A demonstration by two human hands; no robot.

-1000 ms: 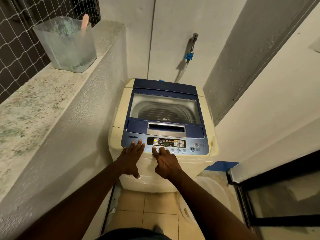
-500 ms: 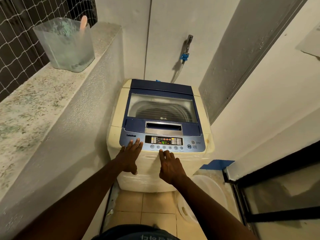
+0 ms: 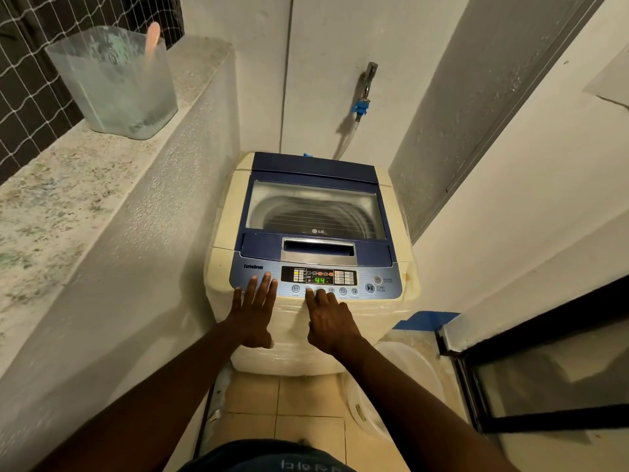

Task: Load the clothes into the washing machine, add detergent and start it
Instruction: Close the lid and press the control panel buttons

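Observation:
A cream and blue top-loading washing machine (image 3: 401, 267) stands in a narrow corner with its glass lid (image 3: 315, 207) down. Its blue control panel (image 3: 388, 284) is lit and the green display reads 44. My left hand (image 3: 253, 310) lies flat, fingers spread, on the panel's left end beside the TurboDrum label. My right hand (image 3: 328, 318) rests at the panel's front edge, fingertips touching the row of round buttons under the display. Both hands hold nothing. I cannot make out any clothes through the lid.
A translucent plastic container (image 3: 114, 83) with a pink handle in it stands on the stone ledge (image 3: 68, 185) at left. A tap with a blue hose fitting (image 3: 362, 105) is on the back wall. A white basin (image 3: 405, 379) sits on the tiled floor at right, beside a dark-framed glass door (image 3: 544, 379).
My right hand has slid right along the button row, from the panel's left of centre to under the display. The display now shows green digits. My left hand barely moved.

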